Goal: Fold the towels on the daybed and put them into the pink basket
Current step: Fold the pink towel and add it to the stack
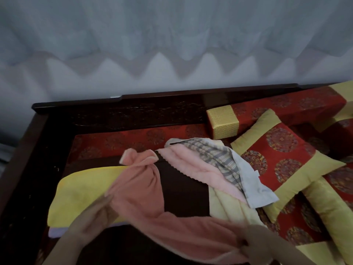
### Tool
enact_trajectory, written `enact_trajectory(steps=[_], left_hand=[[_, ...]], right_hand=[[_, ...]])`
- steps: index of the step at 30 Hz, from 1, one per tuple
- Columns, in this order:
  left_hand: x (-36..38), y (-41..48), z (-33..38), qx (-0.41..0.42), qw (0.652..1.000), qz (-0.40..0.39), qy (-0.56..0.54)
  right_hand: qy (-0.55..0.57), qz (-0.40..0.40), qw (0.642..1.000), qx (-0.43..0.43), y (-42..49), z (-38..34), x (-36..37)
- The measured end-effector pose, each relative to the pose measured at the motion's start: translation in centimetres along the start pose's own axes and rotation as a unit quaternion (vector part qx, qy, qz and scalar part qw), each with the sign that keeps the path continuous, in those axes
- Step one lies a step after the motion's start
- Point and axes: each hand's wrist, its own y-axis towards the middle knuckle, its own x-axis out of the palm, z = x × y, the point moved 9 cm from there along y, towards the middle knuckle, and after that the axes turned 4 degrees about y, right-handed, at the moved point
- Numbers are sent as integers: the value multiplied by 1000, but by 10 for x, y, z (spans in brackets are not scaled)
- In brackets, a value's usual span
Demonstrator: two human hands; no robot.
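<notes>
Head view: both hands hold a salmon-pink towel (152, 207) stretched over the near part of the daybed (114, 106). The left hand (89, 215) pinches one edge at the near left, fingers pressed together on the cloth. The right hand (256, 241) grips the other end at the near right, fingers curled round it. The towel's far end is bunched into a twist. Under it lie a yellow towel (76, 192) on the left and a dark brown towel (183, 188) in the middle. Further right, a light pink towel (191, 165), a striped grey towel (215, 155), a pale blue cloth (256, 184) and a cream towel (229, 205) overlap in a heap, touching a red and gold cushion (280, 159).
</notes>
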Motion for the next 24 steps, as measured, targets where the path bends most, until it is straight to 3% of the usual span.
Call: enact_trajectory(steps=[1,3,5,9,12,15,16,17,21,24], left_hand=[[4,0,12,29,1000,-7,-9],[7,2,32,56,998,7,-26],[12,7,31,4,999,13,42],[12,12,22,-113,960,29,255],[0,29,35,-43,878,96,467],[13,35,65,137,734,155,647],[20,35,67,171,712,154,663],[25,36,65,180,707,146,668],[36,49,52,140,769,130,610],[54,55,56,160,784,138,583]], right_hand=[[-3,22,998,52,0,2,-25],[-2,-28,999,37,-3,2,-27],[48,-32,998,35,-1,-3,-22],[147,169,971,86,-1,29,-56],[217,269,928,140,-13,45,-77],[272,267,915,136,-16,45,-87],[291,266,911,124,-17,38,-92],[299,269,909,106,-18,30,-96],[258,294,920,-2,-18,-15,-114],[238,291,926,-43,-14,-45,-121]])
